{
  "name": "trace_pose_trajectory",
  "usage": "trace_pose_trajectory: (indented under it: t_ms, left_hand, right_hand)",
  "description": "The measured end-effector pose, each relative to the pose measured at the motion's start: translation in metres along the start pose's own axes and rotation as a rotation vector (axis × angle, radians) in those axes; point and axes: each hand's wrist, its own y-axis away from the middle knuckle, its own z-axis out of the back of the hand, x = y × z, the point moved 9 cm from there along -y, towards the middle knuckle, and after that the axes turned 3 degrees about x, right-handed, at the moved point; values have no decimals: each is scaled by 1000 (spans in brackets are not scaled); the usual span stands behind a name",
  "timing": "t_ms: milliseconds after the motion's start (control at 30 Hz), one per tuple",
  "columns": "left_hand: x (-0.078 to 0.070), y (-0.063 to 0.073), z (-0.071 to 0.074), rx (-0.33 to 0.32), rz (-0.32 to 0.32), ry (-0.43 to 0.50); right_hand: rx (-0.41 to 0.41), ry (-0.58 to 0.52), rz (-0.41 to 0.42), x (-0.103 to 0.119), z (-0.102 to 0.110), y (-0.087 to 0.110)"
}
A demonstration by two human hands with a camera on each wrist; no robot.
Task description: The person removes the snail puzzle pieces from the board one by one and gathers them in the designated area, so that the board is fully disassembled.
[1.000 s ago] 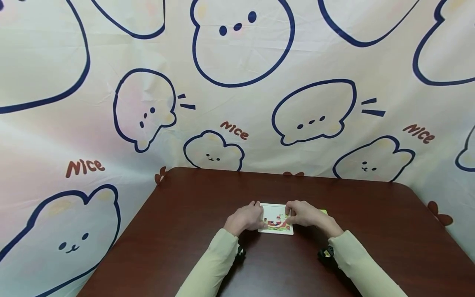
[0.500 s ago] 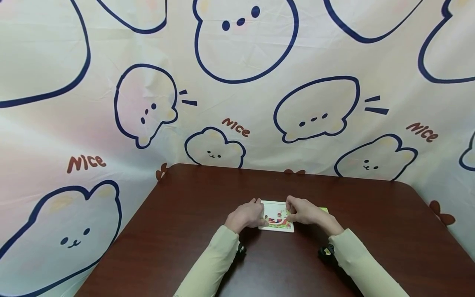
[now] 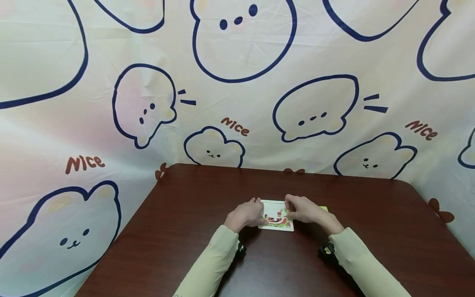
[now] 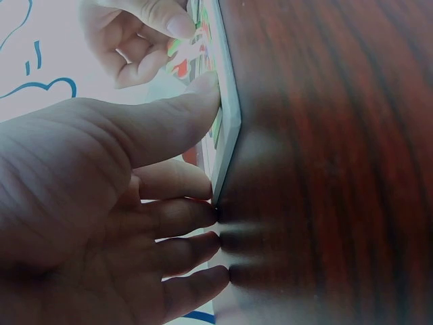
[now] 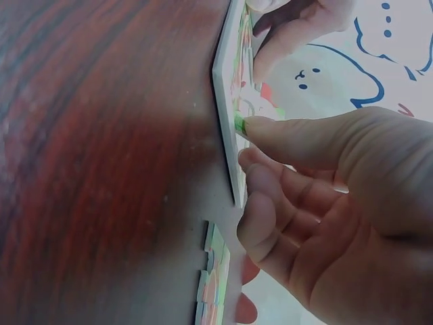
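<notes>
A white puzzle tray (image 3: 267, 228) lies flat on the table, with colourful picture pieces (image 3: 279, 223) across its lower part. My left hand (image 3: 246, 213) is at the tray's left side. In the left wrist view its thumb (image 4: 203, 91) presses on the tray near the rim, while the other fingers reach down, fairly straight, to the tabletop beside the corner. Over the tray's right part, my right hand (image 3: 304, 209) pinches a small puzzle piece (image 4: 179, 66) with green and red on it. The fingers partly hide that piece.
Right of the tray, partly behind the right wrist, lie some joined puzzle pieces (image 5: 215, 264), their green edge (image 3: 324, 208) showing in the head view. The dark wooden table (image 3: 208, 198) ends at a cartoon-printed cloth (image 3: 256, 99).
The right hand has lifted slightly and shifted a little over the tray's right part with the puzzle piece. The left hand stays at the tray's left side. The head view has tilted slightly.
</notes>
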Motion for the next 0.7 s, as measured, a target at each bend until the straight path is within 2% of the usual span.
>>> trace_pose_trajectory:
  t_ms: [267, 700]
  left_hand:
    - [0, -1, 0, -4, -3, -11]
    - [0, 0, 1, -6, -28, -13]
  right_hand:
    - [-33, -8, 61, 7, 7, 5]
    - [-36, -70, 35, -1, 13, 14]
